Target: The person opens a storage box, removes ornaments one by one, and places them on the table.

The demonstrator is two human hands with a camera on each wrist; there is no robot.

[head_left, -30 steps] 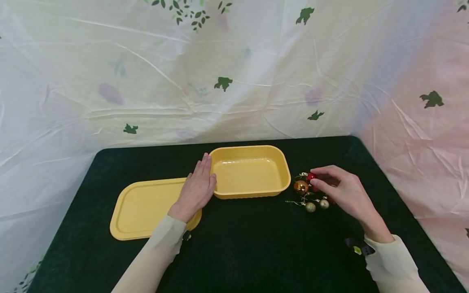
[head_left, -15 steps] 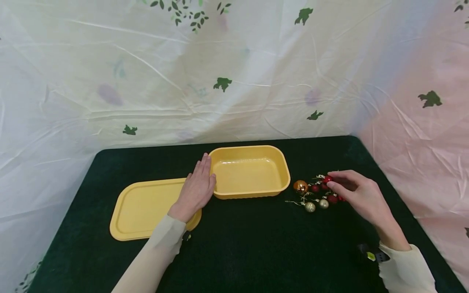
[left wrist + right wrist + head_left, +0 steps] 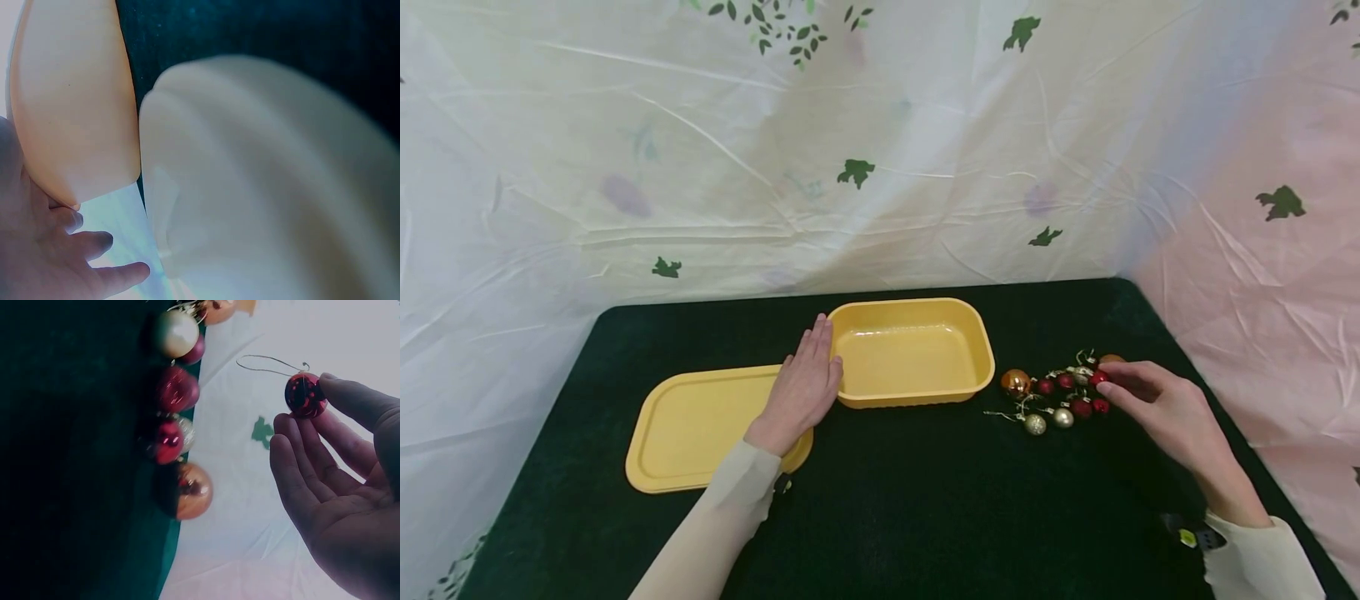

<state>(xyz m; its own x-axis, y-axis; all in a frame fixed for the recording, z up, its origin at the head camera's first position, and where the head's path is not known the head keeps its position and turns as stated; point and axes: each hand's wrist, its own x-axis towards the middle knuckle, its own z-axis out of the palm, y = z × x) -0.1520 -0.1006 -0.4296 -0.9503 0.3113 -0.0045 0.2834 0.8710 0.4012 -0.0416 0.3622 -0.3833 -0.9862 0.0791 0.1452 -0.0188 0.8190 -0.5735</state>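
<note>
A yellow tray (image 3: 981, 354) stands open in the middle of the dark green table, and its lid (image 3: 692, 429) lies flat to its left. My left hand (image 3: 805, 379) rests flat on the lid's right end, fingers straight against the tray's left wall (image 3: 69, 106). Right of the tray lies a cluster of small ornament balls (image 3: 1060, 400): an orange one (image 3: 1016, 382), gold ones (image 3: 1035, 424) and red ones (image 3: 177, 389). At the cluster's right end my right hand (image 3: 1108, 385) pinches a small red ball (image 3: 304, 395) with a wire hook between thumb and fingertip, lifted off the cloth.
The dark green table (image 3: 887, 517) has its right edge close behind my right hand. White sheeting with green leaf prints (image 3: 857, 171) hangs behind and to the right. My pale sleeve (image 3: 269, 187) fills most of the left wrist view.
My right hand has drawn back to the right, from beside the tray to the cluster's far end, with a red ball in its fingertips. More balls now show. My left hand has stayed put.
</note>
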